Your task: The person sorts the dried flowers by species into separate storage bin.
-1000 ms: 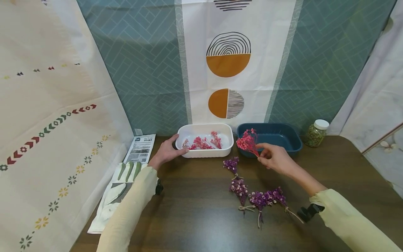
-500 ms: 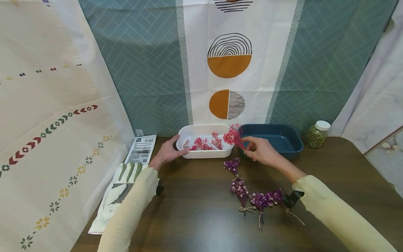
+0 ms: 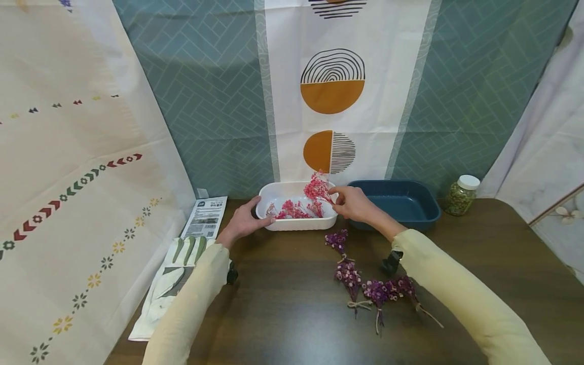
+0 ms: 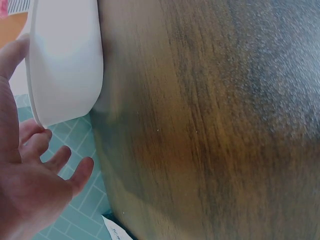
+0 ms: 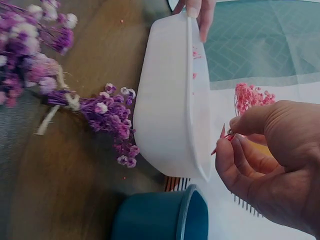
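Note:
In the head view a white plastic tub (image 3: 301, 225) stands at the back of the table with pink dried flowers (image 3: 292, 209) lying in it. My left hand (image 3: 242, 222) holds its left end, the thumb (image 4: 15, 55) over the rim and other fingers at the tub's end. Above the tub's right end, my right hand (image 3: 356, 204) pinches a sprig of pink dried flowers (image 3: 316, 186) by the stems. The right wrist view shows this pinch between thumb and fingertips, with the flower heads (image 5: 250, 97) upward and partly behind the hand.
A dark blue tub (image 3: 401, 203) stands right of the white one, then a white-lidded jar (image 3: 461, 196). Purple dried-flower bunches (image 3: 349, 276) tied with twine lie in front. White gloves (image 3: 169, 289) and a printed packet (image 3: 204, 218) lie at the left edge.
My right hand has carried the pink sprig leftward, from in front of the blue tub to above the white tub's right end. The left hand has stayed on the white tub.

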Motion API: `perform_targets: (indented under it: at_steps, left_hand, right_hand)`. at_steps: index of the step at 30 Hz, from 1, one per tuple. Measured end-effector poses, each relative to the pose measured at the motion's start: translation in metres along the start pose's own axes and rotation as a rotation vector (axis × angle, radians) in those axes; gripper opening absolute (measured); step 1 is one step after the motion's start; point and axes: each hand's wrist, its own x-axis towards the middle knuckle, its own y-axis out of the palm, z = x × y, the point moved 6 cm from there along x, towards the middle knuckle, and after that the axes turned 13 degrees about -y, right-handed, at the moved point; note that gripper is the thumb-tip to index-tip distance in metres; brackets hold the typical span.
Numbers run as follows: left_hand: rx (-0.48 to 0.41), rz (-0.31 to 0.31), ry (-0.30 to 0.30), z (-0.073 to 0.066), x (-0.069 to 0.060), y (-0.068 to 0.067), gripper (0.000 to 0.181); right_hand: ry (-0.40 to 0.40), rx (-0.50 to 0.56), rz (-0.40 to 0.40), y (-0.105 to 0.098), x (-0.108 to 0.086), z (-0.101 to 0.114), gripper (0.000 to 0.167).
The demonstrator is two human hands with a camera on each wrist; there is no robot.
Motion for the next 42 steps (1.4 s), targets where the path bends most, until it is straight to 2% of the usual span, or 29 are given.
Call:
perform_targets:
  at_steps: [12,20,31,36,39,42]
  left_hand:
    - [-0.004,0.005,-0.012,0.001,0.0,0.0,0.102]
    - [0.003,0.005,-0.021,0.002,0.001,0.001,0.1]
    - [0.015,-0.007,-0.012,0.0,0.001,0.0,0.101]
    - [0.004,0.003,-0.017,-0.001,0.001,0.001,0.101]
    - [0.004,0.01,-0.02,-0.001,0.001,0.001,0.101]
    - [0.011,0.0,-0.018,-0.001,0.0,-0.002,0.101]
  right_hand:
    - [-0.007,-0.036,0.053,0.019,0.035,-0.007,0.045]
    - [-0.025,-0.154,0.099,0.035,0.051,-0.009,0.043]
    - [-0.046,-0.205,0.12,0.042,0.059,-0.001,0.042]
    - [-0.014,-0.217,0.125,0.045,0.06,-0.004,0.044]
    - [0.015,-0.192,0.112,0.041,0.056,-0.004,0.044]
    - [0.002,-0.178,0.082,0.028,0.048,-0.002,0.042]
